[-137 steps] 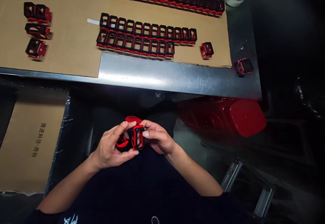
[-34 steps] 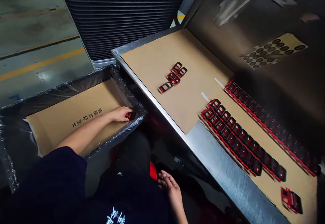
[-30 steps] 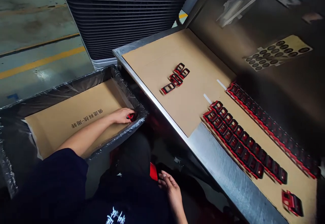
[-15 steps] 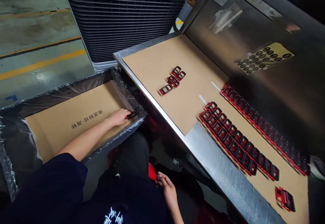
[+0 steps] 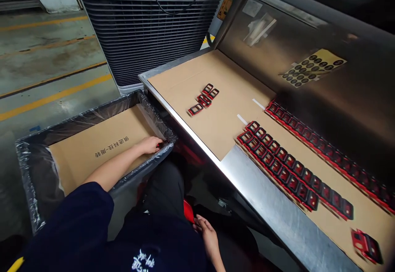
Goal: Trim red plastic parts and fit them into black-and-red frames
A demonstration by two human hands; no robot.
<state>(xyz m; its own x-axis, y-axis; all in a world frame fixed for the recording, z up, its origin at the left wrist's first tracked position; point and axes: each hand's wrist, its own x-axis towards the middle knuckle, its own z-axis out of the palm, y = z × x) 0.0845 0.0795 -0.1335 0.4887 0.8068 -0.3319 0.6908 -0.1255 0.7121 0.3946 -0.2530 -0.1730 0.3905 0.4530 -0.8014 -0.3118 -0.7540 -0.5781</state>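
My left hand (image 5: 150,144) reaches into the near right corner of a plastic-lined bin (image 5: 92,115) and lies on the cardboard sheet (image 5: 92,156) inside it. Its fingers are curled over a small red and black part (image 5: 159,144), of which only a sliver shows. My right hand (image 5: 205,231) rests low on my dark trousers with fingers loosely apart and nothing in them, beside a red object (image 5: 187,211) under the table.
A steel table (image 5: 262,194) carries a cardboard sheet (image 5: 222,115) with two long rows of red and black parts (image 5: 277,161), a small cluster (image 5: 202,98) and a single part (image 5: 366,246). A large black grille (image 5: 148,25) stands behind the bin.
The left hand went from my lap to the bin corner with the part and has stayed there for the last second. The right hand dropped to my lap. The view turned left.
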